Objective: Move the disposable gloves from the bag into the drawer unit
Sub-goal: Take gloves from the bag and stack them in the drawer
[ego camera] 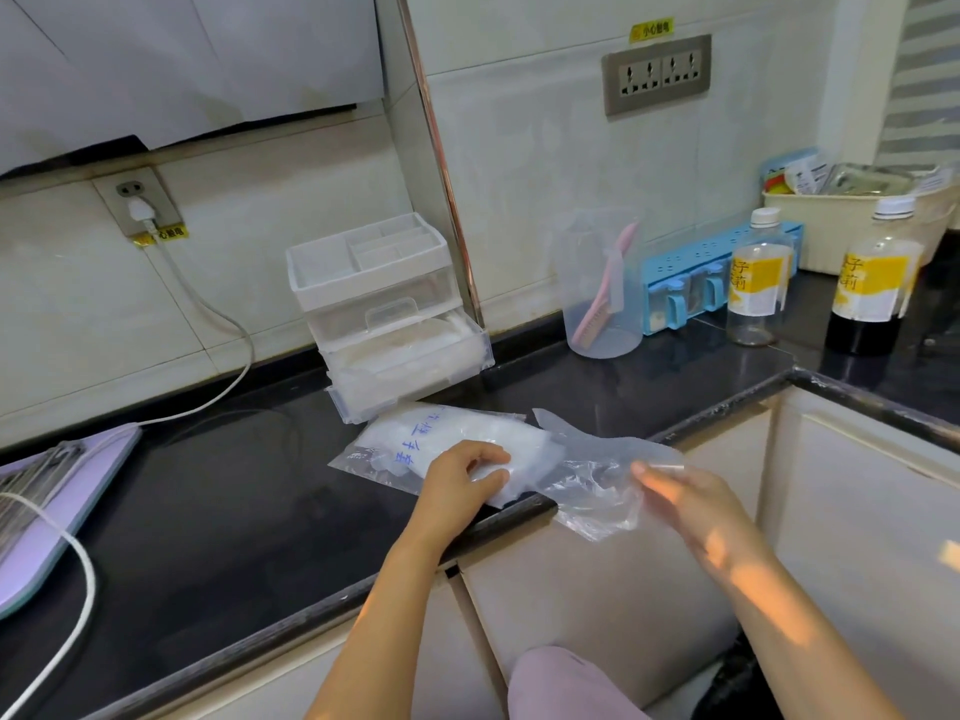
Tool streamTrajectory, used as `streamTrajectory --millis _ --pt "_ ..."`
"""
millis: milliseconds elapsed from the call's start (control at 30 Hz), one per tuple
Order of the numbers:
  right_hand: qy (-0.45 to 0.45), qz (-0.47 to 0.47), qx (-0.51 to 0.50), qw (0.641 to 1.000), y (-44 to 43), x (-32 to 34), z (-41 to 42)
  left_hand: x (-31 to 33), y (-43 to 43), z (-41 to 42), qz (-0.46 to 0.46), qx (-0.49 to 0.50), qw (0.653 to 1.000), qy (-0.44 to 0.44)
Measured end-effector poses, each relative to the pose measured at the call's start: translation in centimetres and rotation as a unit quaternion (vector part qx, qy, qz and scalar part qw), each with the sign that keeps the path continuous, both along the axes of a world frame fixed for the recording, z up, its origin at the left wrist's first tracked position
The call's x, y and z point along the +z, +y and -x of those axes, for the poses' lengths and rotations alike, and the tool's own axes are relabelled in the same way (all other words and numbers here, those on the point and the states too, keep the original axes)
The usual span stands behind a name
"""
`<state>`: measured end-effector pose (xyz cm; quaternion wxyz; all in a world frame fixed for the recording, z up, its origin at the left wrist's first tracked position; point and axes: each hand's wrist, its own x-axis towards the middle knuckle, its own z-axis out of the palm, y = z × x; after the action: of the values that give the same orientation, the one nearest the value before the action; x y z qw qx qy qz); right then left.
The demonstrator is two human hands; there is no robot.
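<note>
Left hand [460, 478] pinches bag [395, 449] at counter [208, 511] front edge. Right hand [691, 504], blurred, pinches glove [597, 475] past edge. Drawer unit [384, 314] behind.

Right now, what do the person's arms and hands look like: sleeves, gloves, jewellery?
Both forearms are bare, no sleeves in view. The left hand and right hand wear no gloves, watch or bracelet; the right is blurred. Pale pink clothing shows below.
</note>
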<state>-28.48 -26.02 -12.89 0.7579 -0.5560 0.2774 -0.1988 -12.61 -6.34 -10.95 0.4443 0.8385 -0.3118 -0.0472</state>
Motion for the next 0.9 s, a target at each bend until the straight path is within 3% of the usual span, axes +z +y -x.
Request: streamTrajectory --millis 133,267,333,433,533,600,667,900 --pt "-0.100 0.098 0.005 0.990 0.6 4.3 0.8 0.3 0.0 0.3 0.004 -0.005 1.000 0.010" --pt "-0.074 0.222 0.122 0.965 1.0 11.2 1.3 1.6 0.3 0.1 0.015 -0.021 0.996 0.088" --pt "-0.050 0.304 0.231 0.923 1.1 14.6 0.8 2.9 0.8 0.2 0.088 -0.018 0.984 0.155" --pt "-0.016 0.428 0.377 0.821 1.7 18.5 -0.6 5.6 1.4 0.6 0.221 -0.070 0.958 0.170" --pt "-0.027 0.449 0.470 0.760 2.4 21.1 -2.5 9.0 1.5 1.3 0.240 -0.164 0.948 0.127" --pt "-0.036 0.479 0.481 0.734 2.6 22.4 -3.7 10.8 1.6 2.1 0.216 -0.191 0.952 0.098" --pt "-0.047 0.507 0.470 0.721 2.4 23.3 -5.0 11.7 1.8 2.2 0.177 -0.186 0.963 0.082" --pt "-0.020 0.498 0.462 0.733 1.6 23.9 -9.3 11.3 2.6 1.6 0.079 -0.108 0.984 0.117"
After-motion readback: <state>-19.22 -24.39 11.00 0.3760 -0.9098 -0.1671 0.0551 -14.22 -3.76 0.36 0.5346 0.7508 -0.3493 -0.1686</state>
